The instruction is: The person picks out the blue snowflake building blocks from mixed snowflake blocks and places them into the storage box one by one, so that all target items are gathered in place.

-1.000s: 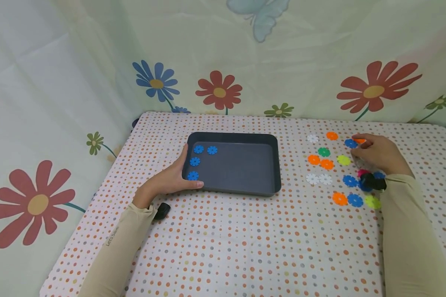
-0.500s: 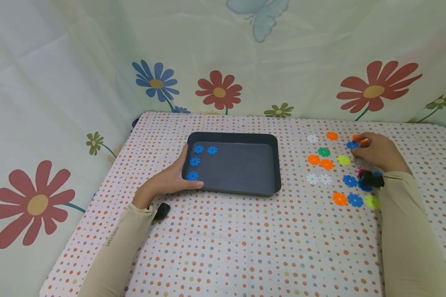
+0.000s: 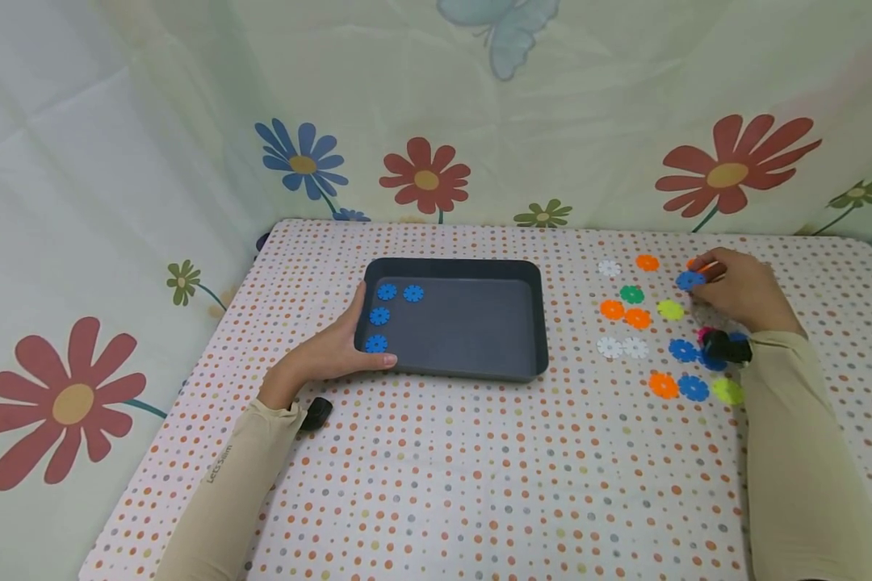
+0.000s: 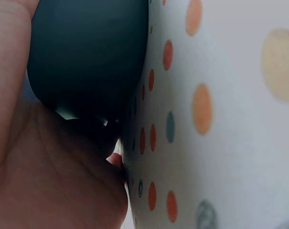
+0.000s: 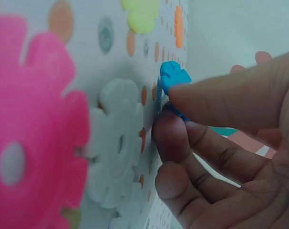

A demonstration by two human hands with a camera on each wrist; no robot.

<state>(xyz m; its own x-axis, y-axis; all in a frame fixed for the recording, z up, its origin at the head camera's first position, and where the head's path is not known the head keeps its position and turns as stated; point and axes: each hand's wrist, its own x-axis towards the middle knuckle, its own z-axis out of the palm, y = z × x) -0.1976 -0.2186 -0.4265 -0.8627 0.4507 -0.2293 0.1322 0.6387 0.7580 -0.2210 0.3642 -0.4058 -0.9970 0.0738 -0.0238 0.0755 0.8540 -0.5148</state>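
Observation:
A dark grey tray (image 3: 465,327) stands on the spotted tabletop. My left hand (image 3: 327,347) holds its near left corner, thumb along the front rim and fingers at the left side; the corner (image 4: 87,52) fills the space by my palm in the left wrist view. Several blue flower-shaped discs (image 3: 413,294) lie at the tray's left side. Over on the right, my right hand (image 3: 744,290) pinches another blue flower disc (image 5: 172,76) between thumb and fingers, tilted up close to the tabletop. An orange disc (image 3: 696,264) shows partly behind these fingers.
Around the right hand lie several flower discs: white (image 3: 609,268), green (image 3: 632,294), yellow (image 3: 670,310), orange (image 3: 664,385), blue (image 3: 693,387) and pink (image 5: 35,124). The right wrist's black camera (image 3: 727,348) hides some. A flowered curtain (image 3: 589,105) hangs behind the table.
My right hand has pinched the blue disc and tipped it up from the tabletop, showing the disc more fully. The left hand and the tray stay put; the head view has shifted slightly.

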